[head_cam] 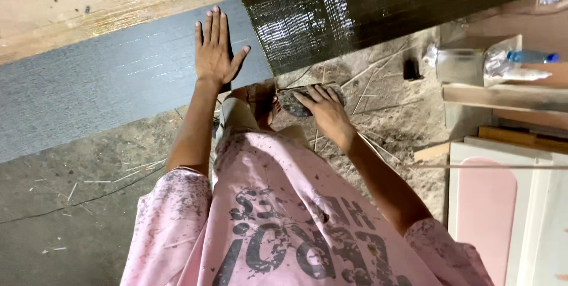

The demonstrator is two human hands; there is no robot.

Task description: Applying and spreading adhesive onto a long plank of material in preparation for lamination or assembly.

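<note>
Floor (71, 215) of grey concrete fills the near left, strewn with pale splinters. Beyond it I see a long grey textured strip (106, 85) running from the left edge toward the middle, backed on its far side by a bare wooden board (89, 2). My left hand (214, 49) lies flat on the right end of this strip, palm down, fingers spread and extended, thumb angled out to the right; it grasps nothing. Just right of the thumb, the strip meets a glossy dark woven mesh sheet (367, 8), which continues to the far right corner and reflects light in bright patches. Near the seam, in the middle, a bent knee (236, 114) and a foot (260, 99) show above the pink printed shirt (278, 227) that occupies the near centre. My right hand (322, 105) rests just near the mesh edge, fingers curled over a small dark rounded object (293, 104) pressed to the dusty ground; I cannot tell what the object is. Further right, a clear plastic box (467, 61) and a bottle with a blue cap (529, 56) sit on wooden planks (503, 97), and a white panel with a pink inset (491, 215) lies at the near right.
</note>
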